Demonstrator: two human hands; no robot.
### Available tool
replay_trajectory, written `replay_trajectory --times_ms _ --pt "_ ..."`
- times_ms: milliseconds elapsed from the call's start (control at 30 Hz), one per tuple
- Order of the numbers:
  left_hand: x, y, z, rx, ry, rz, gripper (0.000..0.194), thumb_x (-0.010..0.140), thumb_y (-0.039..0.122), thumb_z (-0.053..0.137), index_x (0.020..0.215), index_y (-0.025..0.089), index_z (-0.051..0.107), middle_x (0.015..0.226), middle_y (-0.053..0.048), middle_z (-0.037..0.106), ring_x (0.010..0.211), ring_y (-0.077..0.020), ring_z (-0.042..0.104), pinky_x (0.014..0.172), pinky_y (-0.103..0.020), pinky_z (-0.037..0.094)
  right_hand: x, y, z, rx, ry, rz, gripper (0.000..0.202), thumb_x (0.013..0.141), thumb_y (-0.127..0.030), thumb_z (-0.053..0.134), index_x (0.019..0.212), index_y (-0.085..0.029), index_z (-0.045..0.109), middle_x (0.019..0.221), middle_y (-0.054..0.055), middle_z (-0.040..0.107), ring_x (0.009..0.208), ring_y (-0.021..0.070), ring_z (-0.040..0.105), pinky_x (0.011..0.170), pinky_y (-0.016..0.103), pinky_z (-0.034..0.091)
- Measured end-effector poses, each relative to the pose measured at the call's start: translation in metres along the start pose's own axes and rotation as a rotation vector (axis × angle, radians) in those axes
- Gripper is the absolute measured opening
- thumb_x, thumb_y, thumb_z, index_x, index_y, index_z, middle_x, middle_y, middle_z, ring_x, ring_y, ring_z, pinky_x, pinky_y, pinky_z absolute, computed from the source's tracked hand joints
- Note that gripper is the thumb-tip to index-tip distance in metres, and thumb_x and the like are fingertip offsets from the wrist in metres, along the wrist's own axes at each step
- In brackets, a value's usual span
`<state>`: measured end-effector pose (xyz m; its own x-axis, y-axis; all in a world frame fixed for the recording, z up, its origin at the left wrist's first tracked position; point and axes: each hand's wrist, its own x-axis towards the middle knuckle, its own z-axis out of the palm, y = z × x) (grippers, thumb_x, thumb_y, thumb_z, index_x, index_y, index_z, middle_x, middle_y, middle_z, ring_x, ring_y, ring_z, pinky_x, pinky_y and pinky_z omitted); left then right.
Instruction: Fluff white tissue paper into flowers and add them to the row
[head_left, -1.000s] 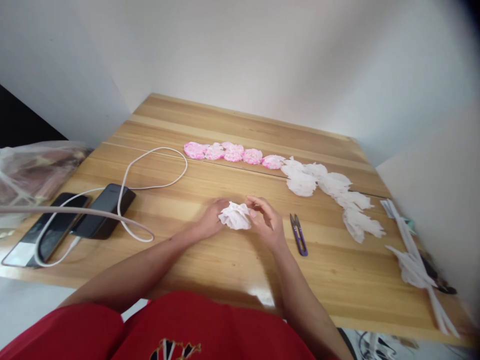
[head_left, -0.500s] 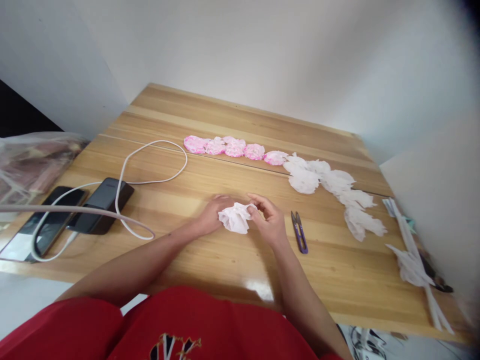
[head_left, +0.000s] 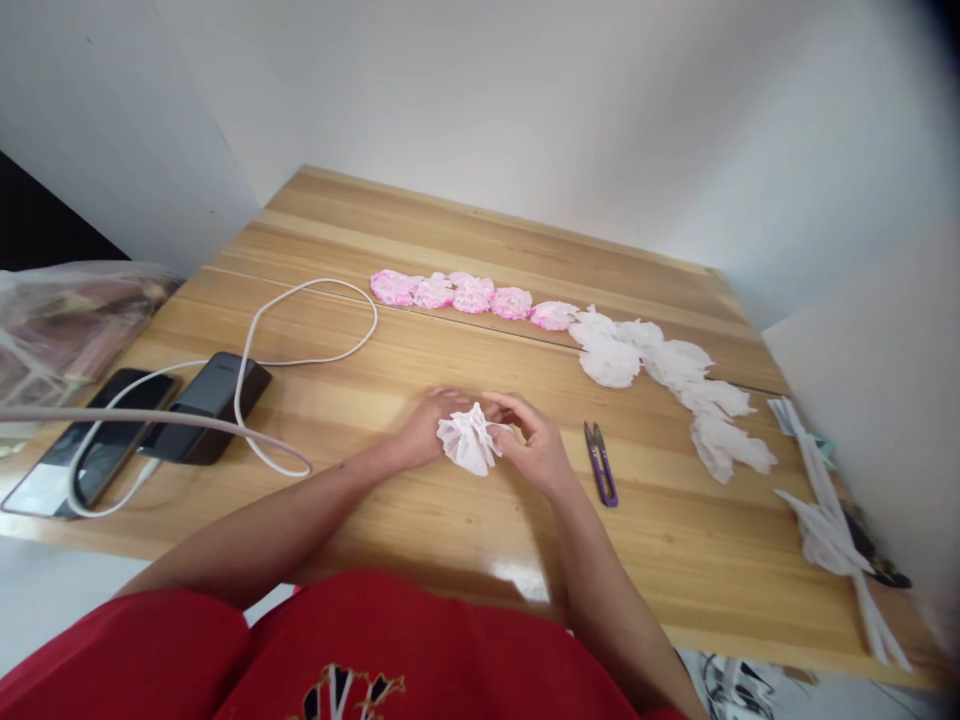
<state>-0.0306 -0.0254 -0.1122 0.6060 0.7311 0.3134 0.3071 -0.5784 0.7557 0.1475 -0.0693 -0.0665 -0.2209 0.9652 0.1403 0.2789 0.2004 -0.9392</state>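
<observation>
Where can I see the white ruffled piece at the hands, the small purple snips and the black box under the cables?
White ruffled piece (head_left: pixel 468 446): head view, on its folds.
Purple snips (head_left: pixel 604 472): head view, on the handle.
Black box (head_left: pixel 210 394): head view, on its top face.

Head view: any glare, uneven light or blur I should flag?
Head view: bright glare on the table near its front edge; head view: soft shading across the wall at upper right, corner beyond nearly black; head view: left hand looks slightly smeared at the knuckles, beside the white ruffled piece; head view: white strips at far right look soft.
</observation>
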Motion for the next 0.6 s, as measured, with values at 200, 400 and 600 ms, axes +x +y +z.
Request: replay_trajectory --times_ms 200,400,600 --pt "-0.001 0.005 -0.003 0.005 0.024 0.180 0.021 0.088 0.034 0.055 0.091 0.017 0.066 0.101 -0.007 0.068 0.095 -0.0217 0.059 0.087 -0.034 0.036 0.001 0.006 -0.002 0.051 -0.015 0.068 0.015 0.084 -0.031 0.058 0.084 -0.019 0.068 0.083 0.002 0.063 0.075 0.0132 0.056 0.069 0.025 0.042" --pt "-0.001 0.009 -0.008 -0.031 0.078 0.187 0.024 0.089 0.038 0.052 0.086 0.021 0.068 0.106 -0.006 0.068 0.099 -0.0210 0.059 0.092 -0.038 0.034 0.000 0.010 -0.003 0.218 0.009 0.238 0.024 0.081 -0.040 0.061 0.080 -0.017 0.065 0.067 -0.001 0.054 0.059 0.0097 0.045 0.055 0.022 0.034" --pt "0.001 0.012 -0.009 -0.009 0.077 0.166 0.022 0.087 0.036 0.053 0.085 0.017 0.065 0.094 -0.007 0.069 0.089 -0.0201 0.061 0.083 -0.035 0.037 0.000 0.007 -0.001 0.192 -0.050 0.176 0.024 0.080 -0.038 0.061 0.095 -0.020 0.066 0.090 0.003 0.061 0.074 0.0130 0.054 0.064 0.024 0.042"
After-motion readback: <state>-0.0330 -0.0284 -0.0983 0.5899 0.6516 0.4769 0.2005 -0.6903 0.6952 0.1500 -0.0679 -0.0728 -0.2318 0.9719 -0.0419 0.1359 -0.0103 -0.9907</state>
